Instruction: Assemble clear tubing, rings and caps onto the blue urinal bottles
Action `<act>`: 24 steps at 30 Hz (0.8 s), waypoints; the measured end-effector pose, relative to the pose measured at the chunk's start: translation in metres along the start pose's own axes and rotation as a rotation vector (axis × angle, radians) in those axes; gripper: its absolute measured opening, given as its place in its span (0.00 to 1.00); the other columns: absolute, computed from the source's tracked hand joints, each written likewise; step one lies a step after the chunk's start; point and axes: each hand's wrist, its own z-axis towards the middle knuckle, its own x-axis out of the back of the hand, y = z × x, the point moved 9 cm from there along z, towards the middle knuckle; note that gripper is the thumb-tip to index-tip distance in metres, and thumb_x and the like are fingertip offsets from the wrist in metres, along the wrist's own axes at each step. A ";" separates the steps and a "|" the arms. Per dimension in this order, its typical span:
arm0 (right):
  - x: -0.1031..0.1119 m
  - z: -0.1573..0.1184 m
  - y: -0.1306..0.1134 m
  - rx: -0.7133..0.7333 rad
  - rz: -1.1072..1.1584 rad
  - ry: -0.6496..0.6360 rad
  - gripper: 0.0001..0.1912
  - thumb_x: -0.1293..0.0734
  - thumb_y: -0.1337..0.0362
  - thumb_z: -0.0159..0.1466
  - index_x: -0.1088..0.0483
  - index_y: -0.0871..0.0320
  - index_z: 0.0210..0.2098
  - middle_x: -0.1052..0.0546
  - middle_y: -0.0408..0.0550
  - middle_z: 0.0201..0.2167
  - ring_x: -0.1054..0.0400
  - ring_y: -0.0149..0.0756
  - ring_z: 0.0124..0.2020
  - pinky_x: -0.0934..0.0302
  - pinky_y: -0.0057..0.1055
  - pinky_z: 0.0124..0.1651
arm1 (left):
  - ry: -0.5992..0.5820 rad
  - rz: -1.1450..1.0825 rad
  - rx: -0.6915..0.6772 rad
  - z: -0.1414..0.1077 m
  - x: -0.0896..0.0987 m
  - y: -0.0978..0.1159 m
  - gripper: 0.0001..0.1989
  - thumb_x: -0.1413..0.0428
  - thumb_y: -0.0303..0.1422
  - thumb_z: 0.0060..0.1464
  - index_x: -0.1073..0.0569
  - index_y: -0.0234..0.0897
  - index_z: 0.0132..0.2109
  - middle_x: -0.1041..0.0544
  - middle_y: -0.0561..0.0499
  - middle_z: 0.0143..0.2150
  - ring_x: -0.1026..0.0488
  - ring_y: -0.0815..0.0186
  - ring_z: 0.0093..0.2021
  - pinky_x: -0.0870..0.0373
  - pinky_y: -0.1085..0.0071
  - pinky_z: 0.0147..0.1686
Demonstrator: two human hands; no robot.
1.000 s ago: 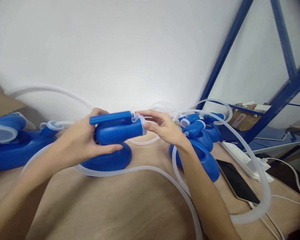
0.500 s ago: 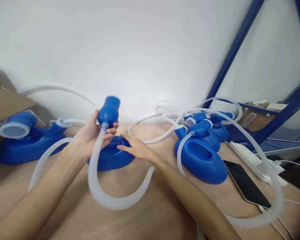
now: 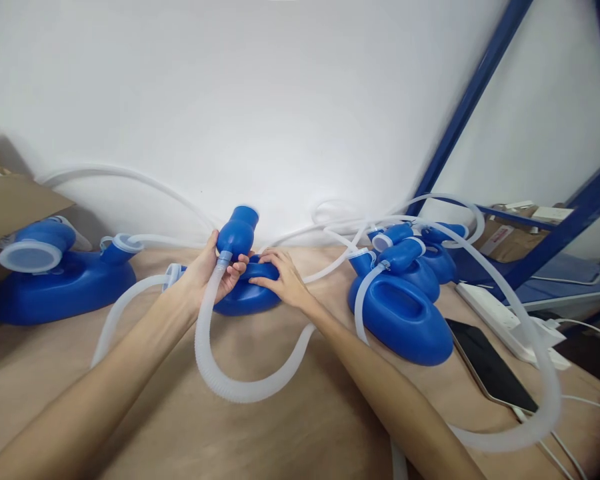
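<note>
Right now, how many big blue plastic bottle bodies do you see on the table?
5: the left body, the central body touched by the right hand, and, clustered at right, the front body, middle body and rear body. More may be hidden.

tilted blue bulb (image 3: pixel 236 236), bottle (image 3: pixel 247 301) apparently flat

Workshop-like packing spot: wooden tabletop (image 3: pixel 290 440), blue metal rack (image 3: pixel 473 100), cardboard boxes (image 3: pixel 17 203).
</note>
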 end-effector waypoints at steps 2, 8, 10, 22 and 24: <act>0.010 0.002 -0.010 0.035 -0.084 0.070 0.19 0.21 0.52 0.60 0.25 0.56 0.44 0.22 0.53 0.50 0.31 0.45 0.57 0.39 0.43 0.64 | -0.014 0.015 0.012 -0.004 -0.005 0.002 0.29 0.57 0.56 0.69 0.32 0.31 0.50 0.35 0.55 0.25 0.37 0.72 0.15 0.37 0.81 0.08; 0.026 0.004 -0.045 0.090 -0.326 0.191 0.18 0.24 0.47 0.62 0.22 0.54 0.41 0.20 0.53 0.46 0.31 0.49 0.56 0.51 0.54 0.72 | -0.061 0.183 -0.006 -0.018 -0.013 0.016 0.32 0.56 0.57 0.68 0.27 0.31 0.49 0.39 0.58 0.18 0.43 0.72 0.10 0.45 0.79 0.03; 0.029 0.004 -0.053 0.097 -0.357 0.209 0.17 0.24 0.47 0.62 0.21 0.53 0.41 0.20 0.52 0.46 0.31 0.51 0.56 0.56 0.58 0.74 | -0.082 0.283 0.006 -0.019 -0.009 0.019 0.32 0.53 0.59 0.66 0.25 0.31 0.47 0.40 0.57 0.16 0.43 0.71 0.09 0.44 0.79 0.03; 0.078 0.011 -0.057 0.219 -0.544 0.309 0.12 0.26 0.53 0.64 0.23 0.52 0.40 0.22 0.51 0.42 0.32 0.51 0.52 0.51 0.61 0.73 | -0.192 0.311 -0.042 -0.018 -0.002 0.019 0.39 0.65 0.57 0.71 0.24 0.29 0.35 0.41 0.55 0.14 0.45 0.75 0.10 0.45 0.83 0.05; 0.072 0.010 -0.062 0.267 -0.594 0.242 0.10 0.27 0.55 0.66 0.23 0.53 0.42 0.21 0.52 0.43 0.33 0.52 0.53 0.53 0.61 0.73 | -0.201 0.305 -0.040 -0.019 -0.006 0.012 0.41 0.68 0.57 0.70 0.24 0.30 0.33 0.41 0.55 0.14 0.46 0.75 0.10 0.44 0.83 0.06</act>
